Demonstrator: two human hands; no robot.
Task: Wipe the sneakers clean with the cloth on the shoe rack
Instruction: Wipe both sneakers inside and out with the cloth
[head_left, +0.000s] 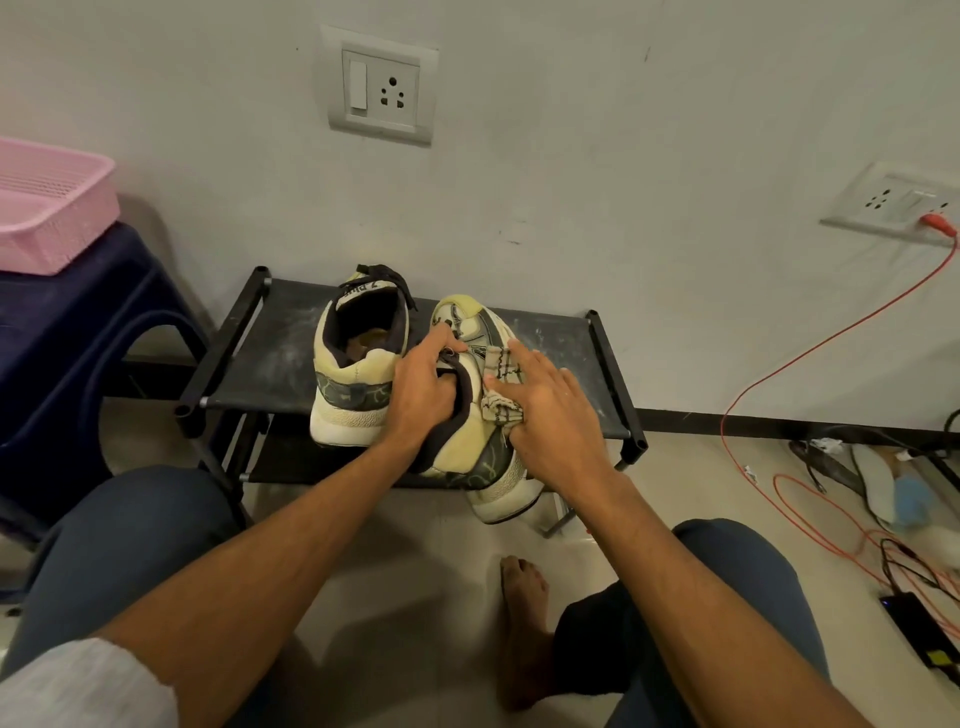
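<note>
Two cream and olive sneakers are at the black shoe rack (260, 364). The left sneaker (353, 384) stands on the top shelf, heel toward me. The right sneaker (483, 457) is tilted off the rack's front edge. My left hand (421, 395) grips it at the collar, fingers curled into the opening. My right hand (550, 415) presses a checked beige cloth (501, 387) against the sneaker's side, fingers stretched out over the cloth and thumb tucked under it.
A dark blue stool (78, 343) with a pink basket (47, 202) stands at the left. Red cables (810, 353) and a black charger (919, 634) lie on the floor at the right. My knees and a bare foot (524, 623) are below the rack. The wall is just behind.
</note>
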